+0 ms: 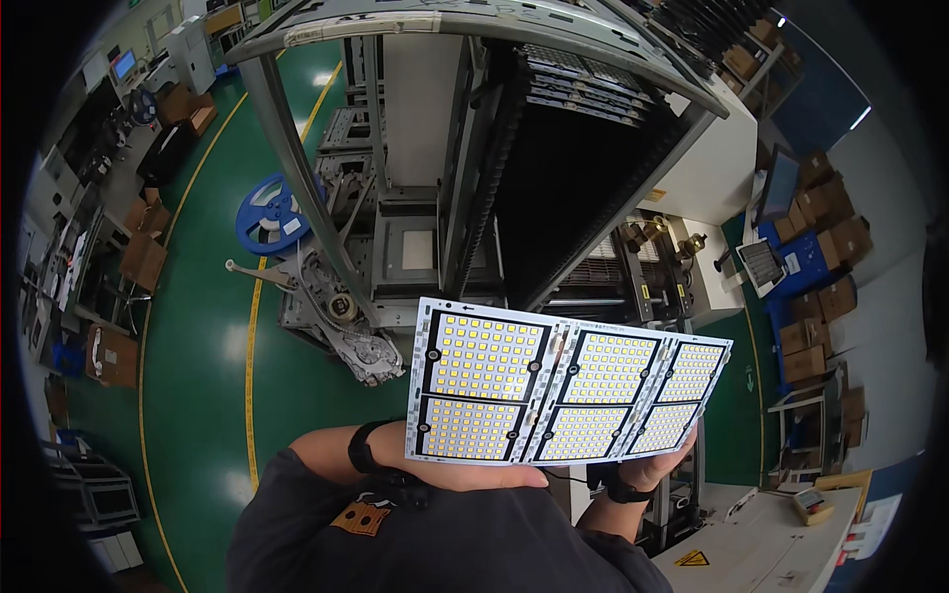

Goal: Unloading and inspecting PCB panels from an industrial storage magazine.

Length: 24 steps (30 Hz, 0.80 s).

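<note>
A white LED circuit board (539, 390), split into several blocks of small yellow LEDs, is held up tilted in front of my chest. My left hand (494, 476) grips its lower left edge, with the fingers partly hidden by the board. At the lower right corner my right hand (664, 466) holds the same board, its fingers mostly behind it. Just beyond the board stands a tall metal-framed magazine rack (593, 178) with dark slotted sides. Several similar boards (588, 94) sit in its far slots.
A feeder with a blue reel (272, 215) stands left of the rack. To the right are a machine conveyor (623, 272) and a white cabinet top (761, 544) with a yellow handheld device (814, 506). Cardboard boxes (830, 217) line the right side. Yellow lines mark the green floor (208, 326).
</note>
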### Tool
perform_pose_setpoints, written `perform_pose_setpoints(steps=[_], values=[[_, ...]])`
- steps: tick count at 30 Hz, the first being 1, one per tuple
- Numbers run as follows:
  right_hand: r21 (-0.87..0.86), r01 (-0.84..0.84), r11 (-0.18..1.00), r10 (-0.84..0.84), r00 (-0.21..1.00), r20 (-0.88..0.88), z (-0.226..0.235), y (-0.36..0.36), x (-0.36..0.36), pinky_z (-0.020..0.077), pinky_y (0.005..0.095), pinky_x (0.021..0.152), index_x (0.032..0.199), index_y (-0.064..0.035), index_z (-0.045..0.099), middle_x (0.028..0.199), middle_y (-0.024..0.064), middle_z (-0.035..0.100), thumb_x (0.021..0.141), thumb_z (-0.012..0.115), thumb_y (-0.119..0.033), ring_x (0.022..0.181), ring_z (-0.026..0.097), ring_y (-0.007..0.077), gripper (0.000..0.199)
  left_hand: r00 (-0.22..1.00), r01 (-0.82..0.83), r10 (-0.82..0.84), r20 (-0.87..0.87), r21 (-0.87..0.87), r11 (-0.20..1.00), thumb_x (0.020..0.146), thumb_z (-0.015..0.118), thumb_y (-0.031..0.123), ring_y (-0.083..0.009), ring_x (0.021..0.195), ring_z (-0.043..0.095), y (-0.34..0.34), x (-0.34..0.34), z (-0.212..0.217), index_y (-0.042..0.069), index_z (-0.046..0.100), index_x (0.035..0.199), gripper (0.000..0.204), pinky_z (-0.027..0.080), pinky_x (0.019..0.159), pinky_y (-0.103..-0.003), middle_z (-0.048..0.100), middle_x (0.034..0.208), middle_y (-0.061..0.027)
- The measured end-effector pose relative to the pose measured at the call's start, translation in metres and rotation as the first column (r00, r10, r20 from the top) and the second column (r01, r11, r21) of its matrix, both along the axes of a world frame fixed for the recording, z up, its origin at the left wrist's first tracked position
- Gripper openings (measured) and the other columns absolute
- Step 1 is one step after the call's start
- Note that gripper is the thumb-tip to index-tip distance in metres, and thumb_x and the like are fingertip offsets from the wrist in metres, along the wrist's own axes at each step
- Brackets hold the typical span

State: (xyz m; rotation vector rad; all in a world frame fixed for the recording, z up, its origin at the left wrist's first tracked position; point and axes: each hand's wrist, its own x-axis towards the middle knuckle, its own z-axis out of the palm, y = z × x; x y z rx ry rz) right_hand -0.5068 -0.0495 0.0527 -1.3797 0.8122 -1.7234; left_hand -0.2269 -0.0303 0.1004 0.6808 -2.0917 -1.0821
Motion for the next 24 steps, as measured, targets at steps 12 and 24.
perform_pose_setpoints(steps=[12,24], values=[[0.009,0.011,1.0,-0.012,0.999,0.046,-0.012,0.004,-0.012,0.0507,0.0335,0.087,0.125,0.0052,0.045,0.117,0.0135,0.059,0.064,0.081,-0.048,0.1,0.062,0.0201,0.089,0.994,0.065,-0.065,0.087,0.005,0.998,0.087,0.057,0.047,-0.0249,0.129,0.034,-0.003,-0.005,-0.005,0.019,0.05,0.132,0.053,0.017,0.11,-0.039,0.04,0.142,-0.0025],[0.039,0.07,0.997,-0.069,0.998,-0.005,-0.003,0.006,-0.005,0.0483,0.0322,0.087,0.119,0.0064,0.051,0.114,0.0132,0.061,0.069,0.078,-0.048,0.098,0.062,0.0189,0.079,0.999,0.051,-0.052,0.006,0.084,0.995,0.085,0.062,0.041,-0.0208,0.119,0.046,-0.006,-0.002,-0.003,0.017,0.058,0.123,0.046,0.03,0.103,-0.034,0.054,0.129,-0.001]])
